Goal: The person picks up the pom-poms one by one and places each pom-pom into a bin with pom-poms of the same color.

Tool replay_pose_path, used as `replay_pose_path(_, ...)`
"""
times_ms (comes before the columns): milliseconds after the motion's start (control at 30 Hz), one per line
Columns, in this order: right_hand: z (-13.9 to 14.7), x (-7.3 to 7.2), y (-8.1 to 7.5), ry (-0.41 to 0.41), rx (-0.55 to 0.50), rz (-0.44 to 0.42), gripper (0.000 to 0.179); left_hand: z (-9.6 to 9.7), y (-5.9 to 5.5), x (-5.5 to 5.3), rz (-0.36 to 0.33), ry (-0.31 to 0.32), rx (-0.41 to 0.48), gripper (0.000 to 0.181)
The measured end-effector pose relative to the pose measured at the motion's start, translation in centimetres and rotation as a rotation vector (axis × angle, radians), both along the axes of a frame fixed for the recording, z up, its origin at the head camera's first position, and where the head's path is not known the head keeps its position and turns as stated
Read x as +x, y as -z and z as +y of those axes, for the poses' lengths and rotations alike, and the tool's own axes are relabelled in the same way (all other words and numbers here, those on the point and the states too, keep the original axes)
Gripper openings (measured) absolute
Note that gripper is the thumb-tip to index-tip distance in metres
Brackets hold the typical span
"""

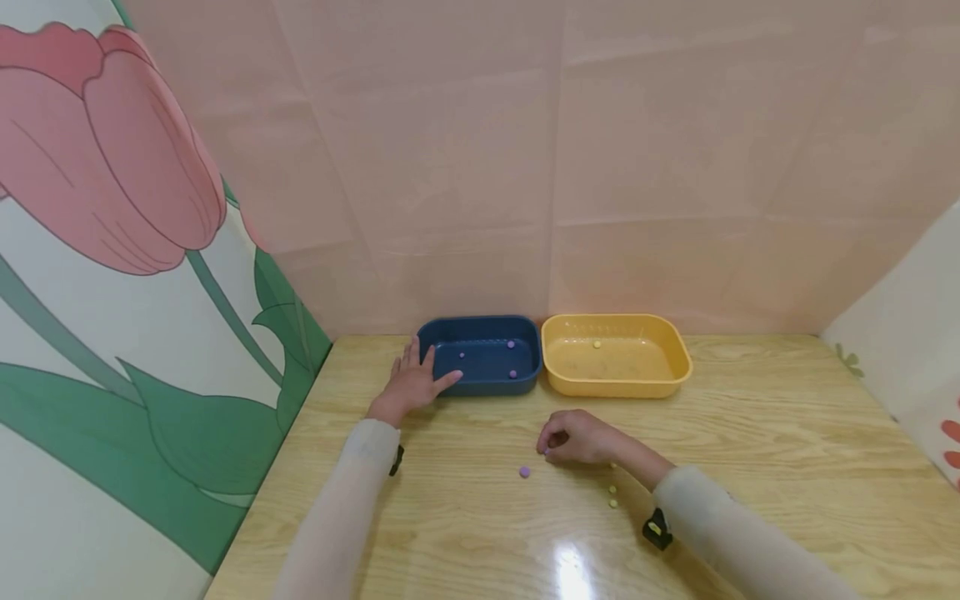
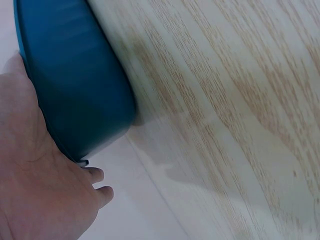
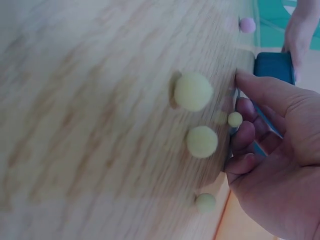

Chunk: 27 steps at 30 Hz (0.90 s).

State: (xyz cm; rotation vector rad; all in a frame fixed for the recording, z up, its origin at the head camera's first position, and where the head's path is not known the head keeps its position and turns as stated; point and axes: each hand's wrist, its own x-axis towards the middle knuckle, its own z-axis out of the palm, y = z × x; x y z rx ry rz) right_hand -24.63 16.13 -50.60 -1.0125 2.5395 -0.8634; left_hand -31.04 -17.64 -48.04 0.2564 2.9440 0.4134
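My left hand (image 1: 411,387) rests on the left end of a dark blue tray (image 1: 487,388), fingers spread along its rim and thumb at the front edge. In the left wrist view that hand (image 2: 42,170) lies against the tray's rim (image 2: 75,80). Low over the table, my right hand (image 1: 577,437) pinches what looks like a small purple ball (image 1: 546,451), mostly hidden by the fingertips. Near it lies another purple ball (image 1: 524,472). Several pale yellow balls (image 3: 193,91) lie beside the right hand (image 3: 280,135) in the right wrist view.
A yellow tray (image 1: 615,389) stands right of the blue one, with one yellow ball (image 1: 596,344) inside. Inside the blue tray are 3 purple balls, one of them (image 1: 511,344) near the back. Behind the wooden table (image 1: 780,433) rises a pink-covered wall (image 1: 675,167).
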Motion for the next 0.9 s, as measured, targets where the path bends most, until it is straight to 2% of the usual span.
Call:
replay_pose_path(200,-0.1,0.0,-0.1,0.038,0.003,-0.033,0.011,0.1,0.0,0.2,-0.015,-0.007,0.006,0.101)
replay_pose_path(367,-0.2,-0.1,-0.6,0.078,-0.027,-0.093,0.01,0.1,-0.1,0.2,-0.014,-0.007,0.0,0.101)
replay_pose_path(600,-0.5,-0.7,-1.9,0.093,-0.035,-0.039,0.004,0.0,0.0,0.0,-0.005,0.003,0.005,0.101)
replay_pose_path(800,-1.0,-1.5,-3.1,0.088,-0.058,-0.035,0.005,0.1,-0.2,0.2,-0.008,-0.004,0.009,0.099)
replay_pose_path(900,-1.3,-1.8,-3.7,0.079,-0.075,0.004,0.005,0.1,-0.2,0.2,-0.014,-0.009,0.016,0.099)
